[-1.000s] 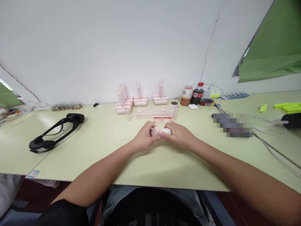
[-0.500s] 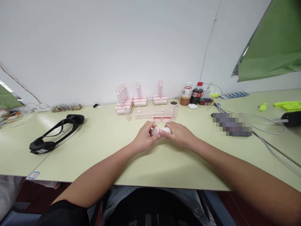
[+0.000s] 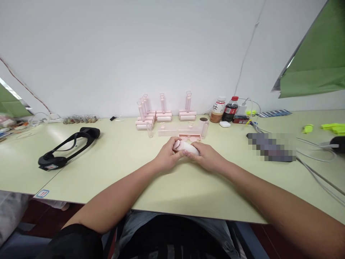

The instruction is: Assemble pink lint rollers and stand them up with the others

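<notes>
Over the table my right hand [image 3: 207, 154] is wrapped round a pale pink-and-white lint roller [image 3: 189, 147], which lies tilted between both hands. My left hand [image 3: 167, 154] pinches a small round pink end piece [image 3: 176, 145] at the roller's left end; whether the two are joined I cannot tell. Just beyond the hands lies an open pink tray [image 3: 198, 137] with pink ring-like parts in it. Clear plastic tubes stand on either side, a left tube [image 3: 150, 130] and a right tube [image 3: 205, 129]. Clear covers [image 3: 167, 132] lie between them.
Assembled pink lint rollers [image 3: 188, 114] stand along the wall. Two drink bottles [image 3: 230, 109], a white case [image 3: 225, 124], a blurred-out dark object [image 3: 271, 147] and cables occupy the right. A black headset [image 3: 68, 149] lies left. The table's front edge [image 3: 194, 215] runs below my forearms.
The roller has turned, so its end beside the pink piece now faces more to the left and its side shows more. Both hands keep their grip. The whole view has shifted slightly.
</notes>
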Tool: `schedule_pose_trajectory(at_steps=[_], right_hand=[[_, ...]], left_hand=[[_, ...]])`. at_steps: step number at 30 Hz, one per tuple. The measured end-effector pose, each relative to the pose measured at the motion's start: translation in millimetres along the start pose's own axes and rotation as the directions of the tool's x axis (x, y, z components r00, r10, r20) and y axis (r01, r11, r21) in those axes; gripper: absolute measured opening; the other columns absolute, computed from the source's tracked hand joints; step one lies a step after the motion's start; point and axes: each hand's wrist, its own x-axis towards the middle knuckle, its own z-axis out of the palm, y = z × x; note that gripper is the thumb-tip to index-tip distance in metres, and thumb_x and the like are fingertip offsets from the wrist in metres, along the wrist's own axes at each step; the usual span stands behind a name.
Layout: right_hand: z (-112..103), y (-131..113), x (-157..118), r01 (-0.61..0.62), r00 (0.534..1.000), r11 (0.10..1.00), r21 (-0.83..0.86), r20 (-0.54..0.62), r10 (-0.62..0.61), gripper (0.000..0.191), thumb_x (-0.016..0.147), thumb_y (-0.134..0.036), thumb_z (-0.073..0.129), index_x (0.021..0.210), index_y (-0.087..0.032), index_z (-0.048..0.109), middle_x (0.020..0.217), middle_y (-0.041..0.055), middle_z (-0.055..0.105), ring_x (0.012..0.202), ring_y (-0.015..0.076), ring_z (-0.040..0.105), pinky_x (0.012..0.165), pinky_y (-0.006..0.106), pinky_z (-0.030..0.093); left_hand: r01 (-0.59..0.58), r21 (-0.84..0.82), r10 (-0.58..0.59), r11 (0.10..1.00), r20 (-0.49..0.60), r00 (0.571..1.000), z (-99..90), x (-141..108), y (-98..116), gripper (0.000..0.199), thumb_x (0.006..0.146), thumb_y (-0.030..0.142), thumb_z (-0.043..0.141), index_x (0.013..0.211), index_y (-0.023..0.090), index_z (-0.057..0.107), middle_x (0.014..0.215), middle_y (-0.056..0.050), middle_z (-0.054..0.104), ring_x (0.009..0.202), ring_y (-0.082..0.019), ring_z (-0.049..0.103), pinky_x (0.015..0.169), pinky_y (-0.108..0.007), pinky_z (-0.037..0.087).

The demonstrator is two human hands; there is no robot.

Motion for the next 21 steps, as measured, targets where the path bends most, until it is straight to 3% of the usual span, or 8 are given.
schedule_pose_trajectory(at_steps=[7,10,12,14,17,19,21], right_hand=[[1,0,-1,-0.009,1.000,1.000,-0.002,-0.006,0.009,0.034,0.082,-0.050,0.060,0.093,-0.019,0.058,0.092,0.0064,0.067,0.077,0.0208,0.059,0.063,0.028,0.037],[1,0,0,-0.048,0.998,0.998,0.035,-0.033,0.049,0.032,0.080,-0.048,0.061,0.095,-0.019,0.059,0.091,0.0060,0.067,0.077,0.0210,0.059,0.062,0.028,0.038],[1,0,1,-0.094,0.994,0.991,0.095,-0.038,0.098,0.033,0.080,-0.047,0.061,0.097,-0.019,0.060,0.092,0.0060,0.067,0.078,0.0216,0.060,0.063,0.028,0.039],[1,0,2,-0.126,0.990,0.978,0.168,-0.037,0.134,0.035,0.080,-0.047,0.061,0.101,-0.019,0.060,0.095,0.0062,0.067,0.081,0.0226,0.061,0.064,0.029,0.041],[1,0,3,-0.129,0.989,0.963,0.236,-0.033,0.141,0.037,0.080,-0.047,0.062,0.105,-0.020,0.060,0.099,0.0064,0.067,0.084,0.0235,0.061,0.066,0.030,0.042],[2,0,3,-0.121,0.991,0.964,0.235,-0.024,0.130,0.037,0.079,-0.048,0.062,0.103,-0.020,0.060,0.097,0.0062,0.066,0.083,0.0233,0.061,0.067,0.031,0.043],[3,0,2,-0.114,0.993,0.966,0.232,-0.017,0.121,0.037,0.079,-0.048,0.063,0.102,-0.019,0.060,0.096,0.0059,0.065,0.082,0.0228,0.060,0.067,0.031,0.043]], left_hand=[[-0.017,0.016,0.017,1.000,-0.004,1.000,2.6,0,-4,0.049,0.086,0.047,0.059,0.125,0.019,0.048,0.111,-0.006,0.060,0.091,-0.017,0.057,0.076,-0.029,0.047],[-0.011,0.074,0.021,0.997,-0.127,0.992,-5.2,6,-8,0.053,0.085,0.051,0.058,0.127,0.020,0.046,0.116,-0.008,0.058,0.083,-0.015,0.057,0.074,-0.030,0.047],[0.007,0.182,0.053,0.983,-0.324,0.944,-18.9,14,-15,0.048,0.087,0.049,0.055,0.123,0.019,0.049,0.117,-0.009,0.056,0.086,-0.017,0.056,0.078,-0.033,0.048],[0.068,0.328,0.114,0.942,-0.507,0.854,-37.5,25,-25,0.041,0.084,0.044,0.059,0.116,0.019,0.052,0.119,-0.011,0.054,0.103,-0.023,0.054,0.091,-0.039,0.044],[0.239,0.384,0.089,0.892,-0.668,0.739,-64.5,39,-45,0.053,0.078,0.034,0.066,0.124,0.019,0.046,0.130,-0.014,0.050,0.123,-0.030,0.045,0.104,-0.046,0.034],[0.325,0.295,-0.028,0.899,-0.701,0.713,-76.0,45,-60,0.065,0.077,0.035,0.067,0.133,0.020,0.038,0.139,-0.016,0.045,0.129,-0.032,0.040,0.106,-0.047,0.032],[0.369,0.183,-0.157,0.911,-0.674,0.722,-82.0,48,-73,0.072,0.078,0.037,0.067,0.138,0.020,0.031,0.143,-0.016,0.044,0.132,-0.032,0.039,0.105,-0.045,0.033]])
